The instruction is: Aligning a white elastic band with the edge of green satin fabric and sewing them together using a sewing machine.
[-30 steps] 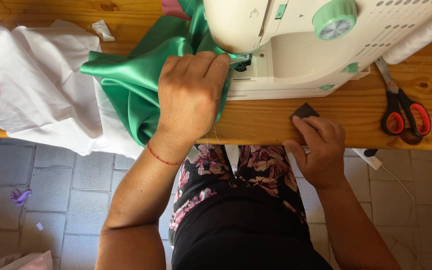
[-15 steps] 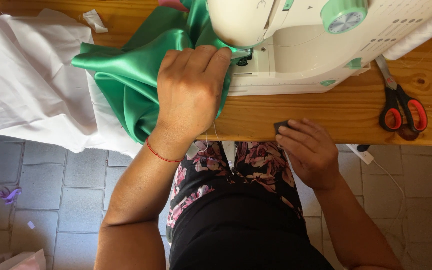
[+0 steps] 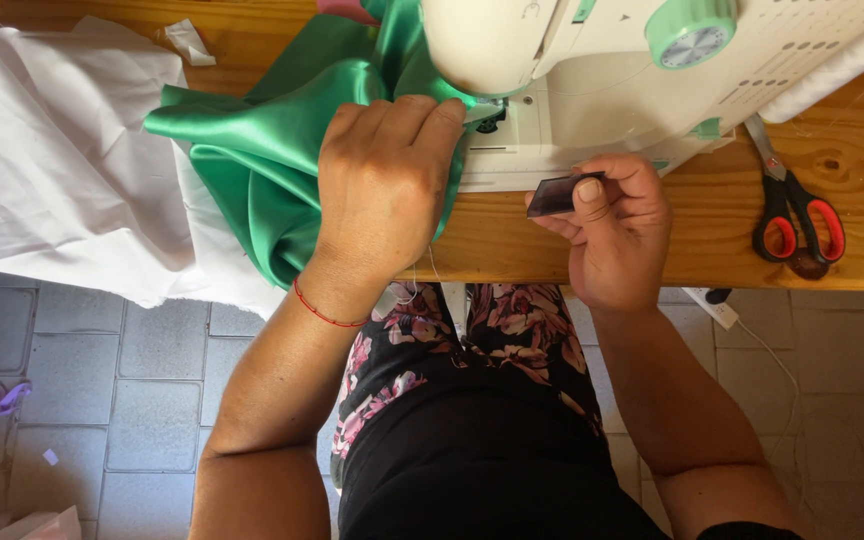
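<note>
My left hand (image 3: 384, 190) lies flat on shiny green fabric (image 3: 252, 150), pressing it against the bed of a white sewing machine (image 3: 612, 70) beside the needle area (image 3: 492, 115). A thin red cord circles that wrist. My right hand (image 3: 614, 230) is lifted just in front of the machine and pinches a small dark flat piece (image 3: 560, 195) between thumb and fingers. The green fabric runs up under the machine's arm and bunches to the left over the wooden table (image 3: 852, 260).
White cloth (image 3: 52, 170) spreads over the table's left part and hangs off its front edge. Red-handled scissors (image 3: 792, 220) lie at the right. A white thread spool (image 3: 832, 65) sits behind the machine. Grey floor tiles and a white power strip (image 3: 712, 305) show below.
My right hand has risen from the table's front edge toward the machine, lifting the small dark piece. My left hand has stayed on the green fabric.
</note>
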